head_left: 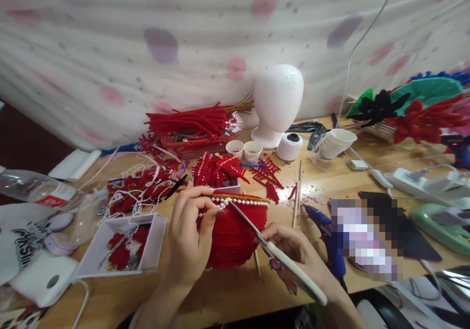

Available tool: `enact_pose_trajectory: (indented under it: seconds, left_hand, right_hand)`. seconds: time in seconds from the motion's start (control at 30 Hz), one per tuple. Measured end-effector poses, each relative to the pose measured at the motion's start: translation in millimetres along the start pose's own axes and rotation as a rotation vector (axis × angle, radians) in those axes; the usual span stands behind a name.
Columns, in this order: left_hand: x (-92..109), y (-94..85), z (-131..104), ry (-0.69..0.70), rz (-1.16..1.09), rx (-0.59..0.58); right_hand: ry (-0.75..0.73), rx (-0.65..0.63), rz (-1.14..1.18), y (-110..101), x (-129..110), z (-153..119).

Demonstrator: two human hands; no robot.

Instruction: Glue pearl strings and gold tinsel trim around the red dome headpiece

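Note:
A red ribbed craft piece [231,236] stands before me, edged along its top with gold trim and a string of white pearl beads [249,201]. My left hand [194,221] pinches the bead string at the left part of that edge. In my right hand [293,246] is a pair of scissors [290,265] with off-white handles. The blades point up and left, their tips touching or very close to the beads beside my left fingertips. Whether the blades are parted I cannot tell.
Behind the piece are a red basket [183,145], paper cups [253,150], a thread spool [290,148] and a white foam head [279,99]. A white box [154,246] sits left; a blue glue gun [326,236] and a power strip [414,182] lie right.

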State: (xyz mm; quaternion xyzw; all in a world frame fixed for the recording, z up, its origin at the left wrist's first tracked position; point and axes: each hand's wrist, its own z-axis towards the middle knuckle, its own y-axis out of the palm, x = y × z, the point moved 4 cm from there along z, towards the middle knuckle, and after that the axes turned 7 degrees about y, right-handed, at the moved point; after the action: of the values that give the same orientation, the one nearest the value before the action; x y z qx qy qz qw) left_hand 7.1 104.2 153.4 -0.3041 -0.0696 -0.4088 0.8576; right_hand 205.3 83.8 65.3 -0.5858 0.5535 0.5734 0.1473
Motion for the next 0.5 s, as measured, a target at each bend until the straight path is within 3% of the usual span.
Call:
enact_pose_trajectory:
  seconds: [0.27,0.4,0.5]
  left_hand:
    - [6,2.3,14,0.011,-0.06,0.064]
    - [5,-1.7,12,-0.058,-0.226,0.202]
    - [-1,-17.6,3,-0.135,-0.295,0.344]
  right_hand:
    - [-0.032,-0.025,-0.016,8,-1,4]
    - [-0.018,-0.019,0.037,6,-3,6]
    - [-0.012,-0.042,0.043,5,-1,8]
